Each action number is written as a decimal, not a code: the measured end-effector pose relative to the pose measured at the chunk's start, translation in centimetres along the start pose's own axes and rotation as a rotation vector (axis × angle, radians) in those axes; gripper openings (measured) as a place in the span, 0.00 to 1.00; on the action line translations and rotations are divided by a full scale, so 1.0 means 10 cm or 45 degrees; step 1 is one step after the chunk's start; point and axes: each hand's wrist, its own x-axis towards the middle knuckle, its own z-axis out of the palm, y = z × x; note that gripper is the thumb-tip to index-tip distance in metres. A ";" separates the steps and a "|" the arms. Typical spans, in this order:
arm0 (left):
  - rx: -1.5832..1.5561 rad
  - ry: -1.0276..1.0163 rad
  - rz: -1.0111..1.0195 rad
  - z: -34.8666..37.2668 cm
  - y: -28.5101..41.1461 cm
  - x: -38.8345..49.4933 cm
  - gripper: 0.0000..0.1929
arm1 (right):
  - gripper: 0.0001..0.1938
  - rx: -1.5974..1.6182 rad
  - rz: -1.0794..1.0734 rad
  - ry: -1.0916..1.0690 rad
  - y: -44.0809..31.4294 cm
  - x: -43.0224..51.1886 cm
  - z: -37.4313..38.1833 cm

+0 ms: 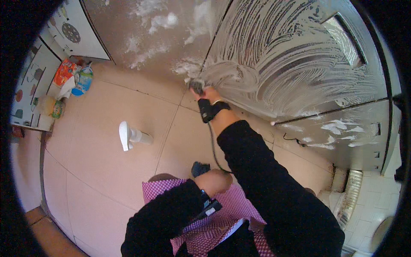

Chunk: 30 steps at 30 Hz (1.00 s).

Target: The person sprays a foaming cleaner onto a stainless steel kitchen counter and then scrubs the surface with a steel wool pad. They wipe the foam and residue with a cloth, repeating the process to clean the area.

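My right hand [208, 93] reaches forward and grips a dark scrubbing pad [196, 86] against the lower edge of a metal panel [273, 57]. White foam lies on the panel in curved streaks and in clumps. A black device with a cable is strapped to the right wrist. My left hand [214, 181] is close to my body, above the pink checked apron [231, 200]. Beside it shows a dark bunched cloth [200, 168]; whether the fingers hold it cannot be told. A white spray bottle [136, 136] stands on the tiled floor, left of my arms.
Bright plastic packages [84, 80] and a jar with a green label [57, 109] stand by the decorated cabinet [29, 93] at left. A small black cord [293, 139] hangs by the panel's lower part. A ribbed silver duct [351, 196] is at lower right.
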 end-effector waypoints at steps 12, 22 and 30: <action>0.064 0.019 -0.064 0.42 -0.15 0.17 0.10 | 0.20 -0.147 0.184 0.067 -0.79 -0.31 -0.19; 0.275 -0.196 -0.077 0.19 0.07 0.12 0.08 | 0.14 0.876 -0.096 0.744 -0.42 -1.12 -1.11; 0.236 -0.332 -0.107 0.33 -0.08 0.28 0.10 | 0.18 0.263 -0.040 0.138 0.34 -0.50 -0.19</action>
